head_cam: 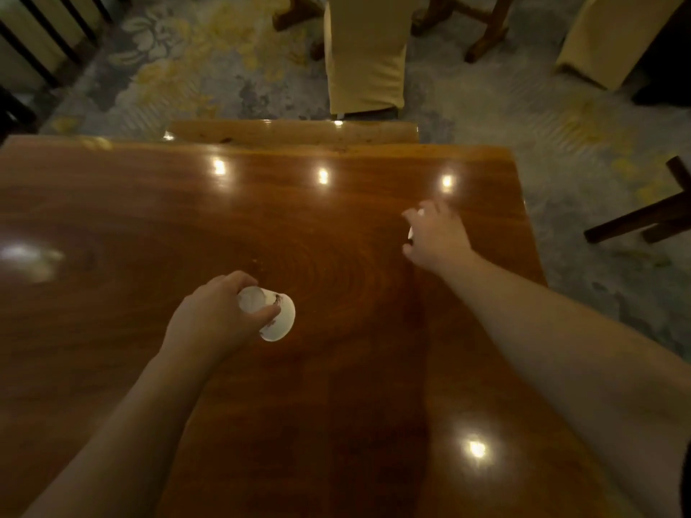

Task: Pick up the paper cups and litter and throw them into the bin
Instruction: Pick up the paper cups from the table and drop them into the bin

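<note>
A white paper cup (278, 318) with a small dark print lies tilted, base toward me, over the middle of the glossy wooden table (112, 203). My left hand (217, 315) grips it around the base end. Farther right, my right hand (435, 233) reaches over the table near its right edge, fingers curled around a small white piece of litter (410, 232); only slivers of white show between the fingers. No bin is in view.
A chair with a yellow cover (364, 57) stands beyond the table's far edge, and another covered chair (613, 39) is at the top right. Dark wooden legs (647, 218) sit on the patterned carpet to the right. Dark railings (41, 43) are at the top left.
</note>
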A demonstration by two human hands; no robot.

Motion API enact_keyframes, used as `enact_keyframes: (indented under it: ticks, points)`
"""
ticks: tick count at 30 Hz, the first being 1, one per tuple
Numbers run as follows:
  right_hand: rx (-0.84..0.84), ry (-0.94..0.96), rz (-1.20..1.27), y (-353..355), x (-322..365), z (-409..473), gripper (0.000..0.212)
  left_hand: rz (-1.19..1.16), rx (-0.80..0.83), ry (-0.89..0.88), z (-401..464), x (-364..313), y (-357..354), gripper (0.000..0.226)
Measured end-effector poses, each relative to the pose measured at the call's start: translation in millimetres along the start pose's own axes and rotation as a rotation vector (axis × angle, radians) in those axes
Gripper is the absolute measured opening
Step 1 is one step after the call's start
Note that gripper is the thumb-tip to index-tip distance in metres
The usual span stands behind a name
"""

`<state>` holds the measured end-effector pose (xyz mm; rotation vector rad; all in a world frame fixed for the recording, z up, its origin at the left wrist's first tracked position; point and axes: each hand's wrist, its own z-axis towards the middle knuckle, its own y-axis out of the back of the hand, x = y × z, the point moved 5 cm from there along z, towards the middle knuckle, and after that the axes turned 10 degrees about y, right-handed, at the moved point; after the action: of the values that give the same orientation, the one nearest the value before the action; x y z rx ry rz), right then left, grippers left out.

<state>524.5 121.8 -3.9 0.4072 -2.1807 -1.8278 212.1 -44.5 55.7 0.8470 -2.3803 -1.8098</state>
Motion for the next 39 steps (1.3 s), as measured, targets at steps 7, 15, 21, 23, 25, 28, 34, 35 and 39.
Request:
enact_keyframes:
  ticks: [7,15,21,23,25,28,34,35,39]
  points:
    - [0.166,-0.108,0.160,-27,-47,20,0.087,0.032,-0.057,0.008,-14,-20,-6,0.058]
    - [0.050,0.025,0.256,-27,-6,-25,0.078,0.001,-0.083,-0.013,-39,-19,-4,0.057]
    - [-0.050,0.057,0.357,-15,51,-111,0.077,-0.064,-0.051,-0.069,-98,3,-1,0.059]
    - [-0.075,0.060,0.395,-12,72,-146,0.077,-0.086,-0.062,-0.072,-122,19,-1,0.059]
    - [-0.095,0.076,0.405,-9,97,-187,0.076,-0.117,-0.071,-0.076,-150,39,1,0.058]
    - [-0.145,0.075,0.404,-4,133,-255,0.075,-0.133,-0.097,-0.110,-195,67,3,0.059]
    - [-0.247,0.042,0.409,16,199,-401,0.078,-0.194,-0.086,-0.205,-297,122,3,0.057]
    - [-0.265,0.032,0.424,18,207,-422,0.079,-0.199,-0.080,-0.218,-310,130,3,0.058]
    - [-0.315,0.019,0.441,23,237,-507,0.079,-0.212,-0.034,-0.246,-361,156,0,0.061]
